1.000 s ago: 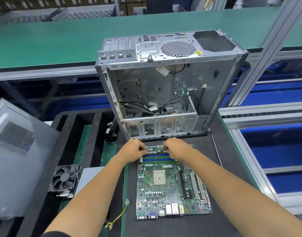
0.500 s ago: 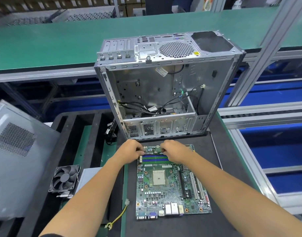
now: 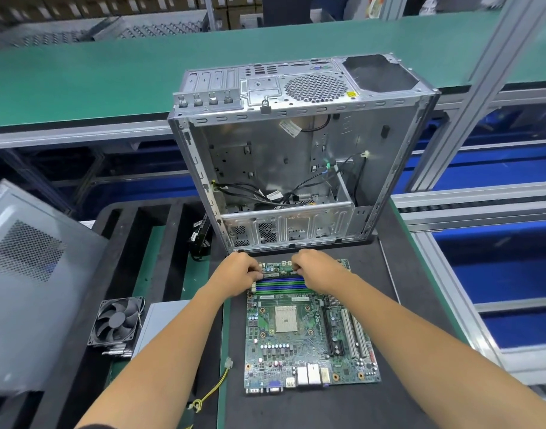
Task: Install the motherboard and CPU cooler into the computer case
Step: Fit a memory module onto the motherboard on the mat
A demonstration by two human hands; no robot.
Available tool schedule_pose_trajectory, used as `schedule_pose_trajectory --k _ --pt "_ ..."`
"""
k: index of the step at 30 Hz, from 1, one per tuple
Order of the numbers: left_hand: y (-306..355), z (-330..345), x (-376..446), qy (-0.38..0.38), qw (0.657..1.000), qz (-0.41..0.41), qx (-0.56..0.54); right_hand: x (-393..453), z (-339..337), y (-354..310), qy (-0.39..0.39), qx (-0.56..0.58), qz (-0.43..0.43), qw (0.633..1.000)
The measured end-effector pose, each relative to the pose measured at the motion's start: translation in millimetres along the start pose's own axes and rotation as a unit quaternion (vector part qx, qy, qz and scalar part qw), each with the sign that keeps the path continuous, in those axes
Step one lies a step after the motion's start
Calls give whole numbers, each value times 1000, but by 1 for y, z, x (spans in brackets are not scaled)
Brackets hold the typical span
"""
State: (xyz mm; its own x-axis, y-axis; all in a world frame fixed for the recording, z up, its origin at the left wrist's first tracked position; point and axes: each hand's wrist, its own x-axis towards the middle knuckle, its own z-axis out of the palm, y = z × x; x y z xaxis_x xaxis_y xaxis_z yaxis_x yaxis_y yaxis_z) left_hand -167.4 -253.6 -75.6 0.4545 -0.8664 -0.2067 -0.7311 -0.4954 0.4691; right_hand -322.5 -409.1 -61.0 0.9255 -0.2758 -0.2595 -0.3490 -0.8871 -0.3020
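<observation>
Motherboard (image 3: 309,332) lies flat on the black matte foam mat (image 3: 296,407) on the desk, green PCB, square pale CPU socket (image 3: 286,318) mid-board, blue/green RAM slots (image 3: 281,286) along the far edge, metal I/O ports on the near edge. Both hands sit at the far edge over the RAM slots: left hand (image 3: 239,275) with fingers curled, tips pressed down at the left end of a thin module (image 3: 276,274); right hand (image 3: 315,270) same, curled, pinching at the right end. Exact grip hidden by the knuckles. Computer case (image 3: 296,156) stands just beyond the board, bare stamped steel, side open, perforated round fan grille on top face, loose black cables inside. CPU cooler (image 3: 117,323), black square fan on finned metal, sits well left of the board. Grey perforated side panel (image 3: 27,274) further left. Yellow wire (image 3: 213,388) near left forearm
</observation>
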Motion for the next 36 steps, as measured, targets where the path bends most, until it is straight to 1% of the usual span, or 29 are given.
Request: schedule_pose_trajectory --k 4,11,21,24,27,29,34,36 --pt "0 3 0 11 1000 -5 -7 -2 2 3 -3 7 -6 1000" --pt "1 6 -3 31 999 2 13 -4 6 2 27 -23 -14 999" --pt "2 4 -3 16 999 21 32 -3 5 4 10 -5 -17 1000" --pt "5 -2 1 -19 998 30 60 -4 -1 5 8 53 2 999" --pt "10 -8 4 -43 992 50 106 -6 -12 14 34 147 45 988" --pt "11 -9 5 -52 990 54 116 -9 -19 22 23 184 70 980" --pt "13 -10 5 -59 989 59 125 -15 -24 29 -30 207 85 974" --pt "14 -11 5 -64 987 61 133 -16 -21 28 -30 206 84 974"
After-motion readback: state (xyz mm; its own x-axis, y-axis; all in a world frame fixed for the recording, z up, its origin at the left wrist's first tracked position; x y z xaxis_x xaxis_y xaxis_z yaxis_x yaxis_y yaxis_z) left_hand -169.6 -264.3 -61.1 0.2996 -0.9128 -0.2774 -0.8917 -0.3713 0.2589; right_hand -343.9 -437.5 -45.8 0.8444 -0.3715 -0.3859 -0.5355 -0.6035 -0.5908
